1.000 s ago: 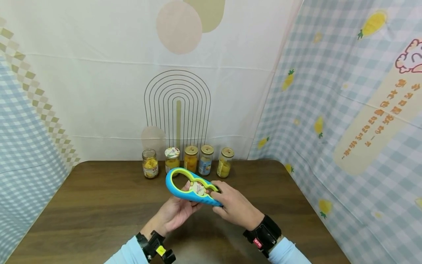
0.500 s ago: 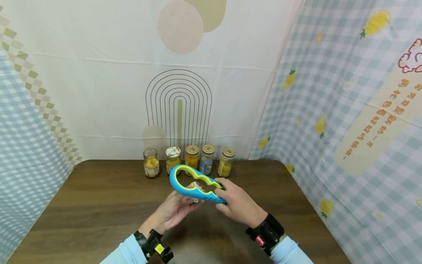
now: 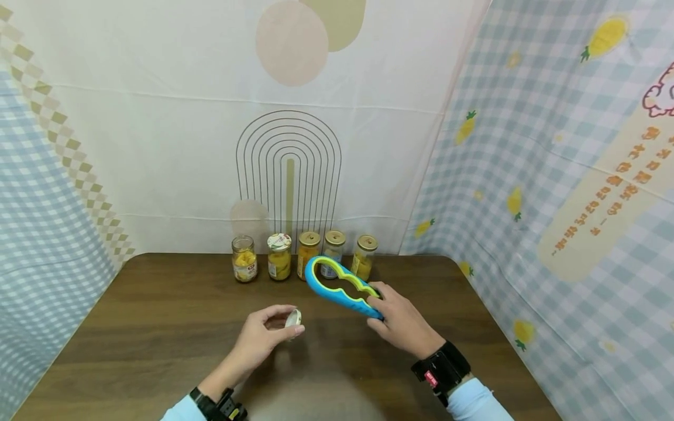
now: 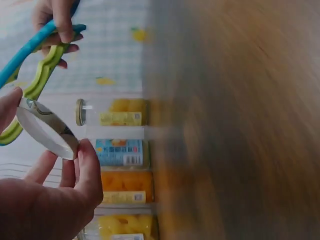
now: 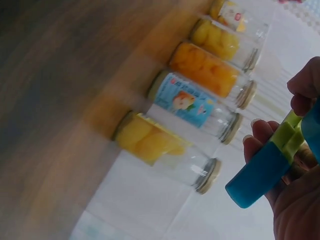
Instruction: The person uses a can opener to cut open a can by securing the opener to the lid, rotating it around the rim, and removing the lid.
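Lid: I see the lid (image 3: 293, 318) at the fingertips of the left hand (image 3: 258, 336), raised above the counter (image 3: 158, 327), tilted up towards its edge, white inside showing.
Left grip: thumb and fingers pinch the rim from opposite sides, parted about as wide as the lid; I see nothing else in it.
Lid to uncapped jar: the uncapped jar (image 3: 244, 259) stands upright beyond the lid and off to its left, well apart. The left hand is nearer; I judge this the gap to steer by.
Left pose: forearm angled forward and to the right, thumb on the near side.
Opener axis: the blue-and-green opener (image 3: 342, 299) slants away and leftward from the right hand (image 3: 402, 318), wide loop outermost, raised; from my head view it overlaps two of the capped jars (image 3: 279, 257).
Right grip: fingers curled round the opener's narrow end, holding only that.
Right pose: forearm angled forward and leftward, right of the lid and apart from it.
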A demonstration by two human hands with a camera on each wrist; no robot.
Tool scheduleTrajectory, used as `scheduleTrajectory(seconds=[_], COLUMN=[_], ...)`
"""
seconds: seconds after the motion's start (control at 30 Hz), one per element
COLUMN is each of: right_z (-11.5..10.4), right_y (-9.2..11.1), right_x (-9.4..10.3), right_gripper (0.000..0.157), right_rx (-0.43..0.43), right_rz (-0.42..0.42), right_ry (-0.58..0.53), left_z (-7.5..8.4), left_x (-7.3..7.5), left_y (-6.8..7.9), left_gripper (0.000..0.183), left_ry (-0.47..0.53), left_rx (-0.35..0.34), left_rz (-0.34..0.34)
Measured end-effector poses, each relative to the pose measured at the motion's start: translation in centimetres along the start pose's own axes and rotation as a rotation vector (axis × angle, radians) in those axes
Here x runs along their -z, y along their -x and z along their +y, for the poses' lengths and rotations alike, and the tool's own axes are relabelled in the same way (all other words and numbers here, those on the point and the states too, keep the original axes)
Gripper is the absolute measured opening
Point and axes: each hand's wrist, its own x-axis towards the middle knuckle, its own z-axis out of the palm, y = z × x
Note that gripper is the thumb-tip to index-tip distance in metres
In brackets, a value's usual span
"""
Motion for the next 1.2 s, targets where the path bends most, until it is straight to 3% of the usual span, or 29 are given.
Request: scheduleTrajectory(seconds=[0.13,0.33,0.47,0.87,1.07,1.2], right_z=[0.6,0.8,0.7,0.5,0.5,0.4], right_y=[0.4,0.4,0.3,0.3,0.3,0.3], right_x=[-0.3,-0.6,-0.7,-0.5,-0.5,-0.6], right_gripper=[0.020,0.020,0.019,0.015,0.019,0.018], right_rx=[-0.031,-0.052,-0.051,-0.049,-0.042,-0.039], right_rz=[-0.009,-0.020,-0.011,0.012,0.024,0.026], right_ry=[0.000,-0.010,-0.026,-0.050,-0.047,-0.053], left_z=[0.0,0.1,-0.4,-2.1,-2.6,-2.8], left_x=[0.2,0.3,1.1,4.9,5.7,6.0], left_y=[0.6,0.9,0.5,-0.8,-1.1,-1.2], left_gripper=[0.049,0.049,0.052,0.054,0.056,0.055], left_ry=[-0.121,-0.132,-0.201,-0.693,-0.830,-0.891], left_rx=[-0.054,-0.065,-0.068,-0.069,-0.035,-0.048], left_rz=[0.073,0.050,0.053,0.093,0.099,0.105])
